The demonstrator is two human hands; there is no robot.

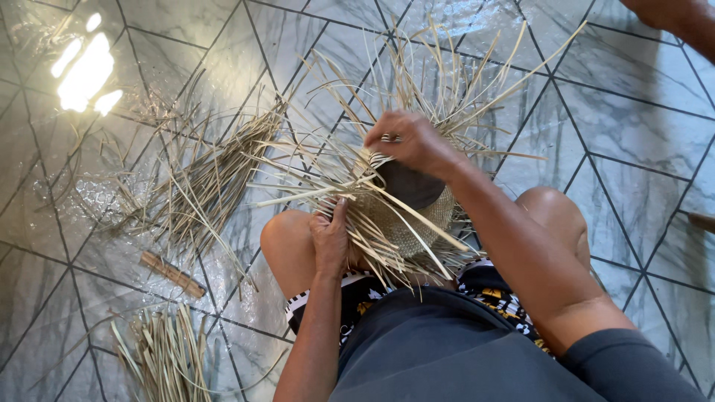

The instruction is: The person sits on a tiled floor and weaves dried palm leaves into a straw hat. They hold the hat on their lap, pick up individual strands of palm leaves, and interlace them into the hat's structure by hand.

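Note:
A half-woven straw basket (417, 223) rests on my lap between my knees, with a dark round form (408, 184) inside it and many loose pale strips fanning outward (447, 82). My left hand (330, 240) presses against the basket's left side, thumb up along the strips. Above the rim, my right hand (406, 141) pinches one strip, a ring showing on a finger.
A heap of dry straw strips (205, 175) lies on the marble-patterned tile floor to my left. A short wooden stick (173, 274) and another straw bundle (167, 357) lie nearer. Another person's limb (681, 18) shows at top right. Glare marks the floor at top left.

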